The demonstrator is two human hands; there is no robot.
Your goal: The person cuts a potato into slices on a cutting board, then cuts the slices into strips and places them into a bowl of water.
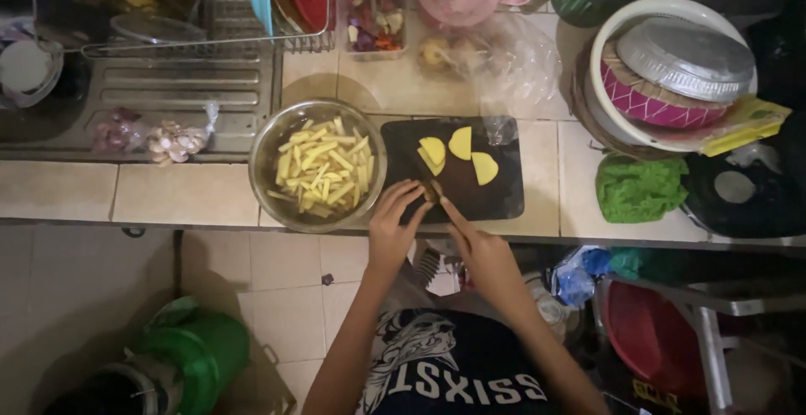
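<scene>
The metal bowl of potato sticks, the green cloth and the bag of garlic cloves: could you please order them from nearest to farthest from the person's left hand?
1. Metal bowl of potato sticks: just left of the left hand, on the counter.
2. Bag of garlic cloves: farther left, by the sink drainboard.
3. Green cloth: far right, past the black cutting board.

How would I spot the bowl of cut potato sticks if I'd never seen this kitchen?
Start at the tiled counter that runs across the picture, and find the black cutting board near its middle. Just left of that board sits a round metal bowl. It is the only container heaped with pale yellow sticks; the board holds flat slices instead.
</scene>
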